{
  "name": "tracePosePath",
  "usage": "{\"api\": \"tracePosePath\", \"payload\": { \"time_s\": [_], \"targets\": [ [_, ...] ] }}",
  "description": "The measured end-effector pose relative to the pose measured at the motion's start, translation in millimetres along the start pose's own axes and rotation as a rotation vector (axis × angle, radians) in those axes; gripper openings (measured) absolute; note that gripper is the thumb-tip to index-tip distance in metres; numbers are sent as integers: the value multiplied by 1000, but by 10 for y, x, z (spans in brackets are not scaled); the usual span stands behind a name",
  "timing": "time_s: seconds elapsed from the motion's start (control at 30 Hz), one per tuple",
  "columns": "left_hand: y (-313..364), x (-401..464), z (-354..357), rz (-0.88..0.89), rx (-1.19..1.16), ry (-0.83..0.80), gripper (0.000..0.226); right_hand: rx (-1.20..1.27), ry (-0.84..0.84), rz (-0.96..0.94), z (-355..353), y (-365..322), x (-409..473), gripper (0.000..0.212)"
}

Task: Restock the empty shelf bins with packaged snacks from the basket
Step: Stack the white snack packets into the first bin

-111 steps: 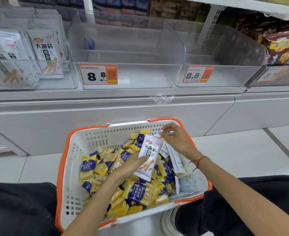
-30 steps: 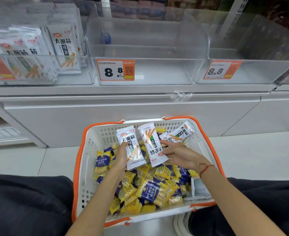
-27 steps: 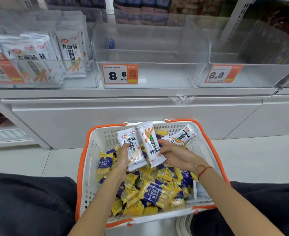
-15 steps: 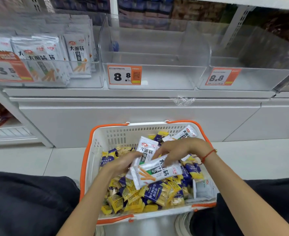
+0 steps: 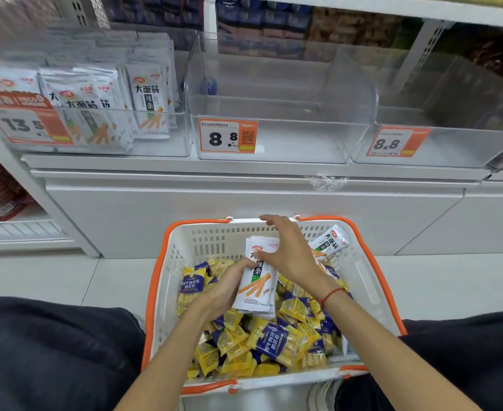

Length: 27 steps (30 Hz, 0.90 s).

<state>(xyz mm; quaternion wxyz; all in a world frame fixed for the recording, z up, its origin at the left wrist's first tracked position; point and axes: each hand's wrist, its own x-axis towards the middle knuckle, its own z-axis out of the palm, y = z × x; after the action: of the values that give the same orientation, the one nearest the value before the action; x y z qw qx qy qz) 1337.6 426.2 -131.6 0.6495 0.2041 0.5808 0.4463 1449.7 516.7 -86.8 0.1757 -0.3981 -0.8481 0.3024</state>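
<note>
White packets (image 5: 256,281) with orange sticks printed on them stand upright as a small stack in your left hand (image 5: 225,287), which grips the stack's left edge over the middle of the basket (image 5: 371,280). Your right hand (image 5: 286,253) lies on the stack's top at about 1 o'clock from the left, thumb pressing the front face and fingers spread loosely above it, not wrapped around anything. One more white packet (image 5: 330,241) leans against the basket's far right corner, at 2 o'clock from your hands. Yellow-and-blue snack packs (image 5: 274,342) fill the basket floor below. At 12 o'clock, the clear shelf bin (image 5: 288,143) tagged 8.8 holds nothing; at 10 o'clock, another bin (image 5: 161,143) holds matching white packets.
</note>
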Motion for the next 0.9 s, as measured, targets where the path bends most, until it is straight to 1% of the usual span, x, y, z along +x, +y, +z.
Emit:
{"api": "tracePosePath", "payload": {
  "time_s": [0.07,0.1,0.13,0.2,0.23,0.27,0.33,0.37,0.43,0.5,0.53,0.57,0.63,0.67,0.7,0.8,0.83,0.9],
  "targets": [
    [29,-26,3,64,-75,105,25,120,91,104,43,-74,36,62],
    [53,-20,-13,96,-93,150,25,217,86,183,30,-123,73,62],
    [112,-44,-27,125,-120,199,25,308,24,263,-4,-184,111,63],
    [278,-125,-58,206,-146,283,31,404,-188,378,-62,-339,211,64],
    [368,-165,-79,242,-138,304,35,419,-280,392,-62,-436,276,62],
    [487,-235,-85,284,-125,310,38,437,-325,375,-49,-550,351,56],
    [746,-361,-122,361,-118,308,39,483,-317,300,-3,-780,527,41],
    [880,-420,-151,396,-104,312,38,481,-296,263,2,-893,615,38],
    [1177,-518,-234,470,-43,341,38,407,-260,176,-49,-1099,781,41],
    [1440,-604,-361,497,45,364,52,318,-239,103,-166,-1312,920,46],
    [1568,-674,-410,524,91,385,53,294,-240,59,-219,-1410,987,47],
    [1670,-656,-540,562,166,435,44,275,-235,3,-274,-1522,1044,47],
    [1914,-739,-716,639,391,495,21,233,-203,-97,-382,-1738,1136,42],
    [2043,-817,-784,672,473,504,12,230,-171,-143,-427,-1848,1176,40],
    [2164,-873,-863,699,514,481,10,254,-132,-204,-476,-1957,1204,40],
    [2542,-1087,-1057,727,541,407,24,320,0,-407,-517,-2220,1340,43],
    [2636,-1106,-1141,754,555,401,29,288,38,-456,-502,-2271,1410,48],
    [2811,-1130,-1292,833,584,430,44,179,108,-484,-478,-2336,1545,58]
  ]
}}
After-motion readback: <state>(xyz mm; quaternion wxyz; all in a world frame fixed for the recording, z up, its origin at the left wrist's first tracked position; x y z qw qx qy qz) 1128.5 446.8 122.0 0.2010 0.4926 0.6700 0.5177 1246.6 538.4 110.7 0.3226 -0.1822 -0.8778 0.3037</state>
